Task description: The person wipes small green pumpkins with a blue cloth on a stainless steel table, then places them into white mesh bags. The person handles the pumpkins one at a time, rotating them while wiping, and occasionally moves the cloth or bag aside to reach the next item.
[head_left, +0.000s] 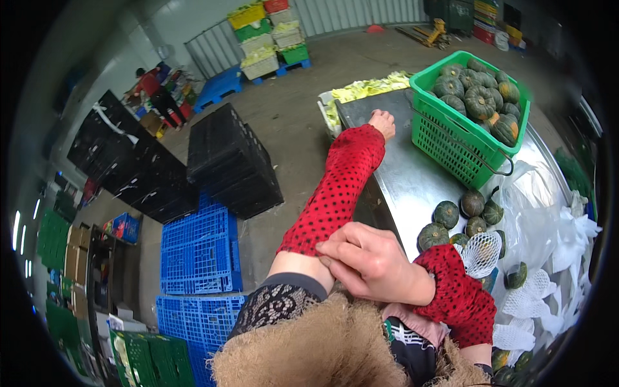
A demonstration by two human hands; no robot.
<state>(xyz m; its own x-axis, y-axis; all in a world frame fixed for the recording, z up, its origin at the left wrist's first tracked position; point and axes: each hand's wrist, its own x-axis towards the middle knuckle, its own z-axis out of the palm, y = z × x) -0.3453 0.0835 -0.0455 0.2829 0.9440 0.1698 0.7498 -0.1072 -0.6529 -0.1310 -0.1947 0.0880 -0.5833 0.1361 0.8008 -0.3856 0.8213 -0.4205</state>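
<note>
My left arm reaches forward in a red oversleeve with black dots (pixel 340 184). My left hand (pixel 383 123) is closed in a loose fist above the metal table's edge, with nothing seen in it. Across my body, my right hand (pixel 371 261) pinches the oversleeve's upper edge, near my left elbow. A matching oversleeve (pixel 454 290) covers my right forearm. Beside my left hand stands a green basket (pixel 445 142) full of dark green pumpkins (pixel 480 102). Several loose pumpkins (pixel 446 214) lie on the metal table (pixel 412 184).
White foam nets (pixel 529 293) and clear plastic bags (pixel 529 200) cover the table's right side. A crate of leafy greens (pixel 329 116) adjoins its far end. To the left are black crates (pixel 229 161) and blue pallets (pixel 198 248). A person (pixel 158 93) bends farther back.
</note>
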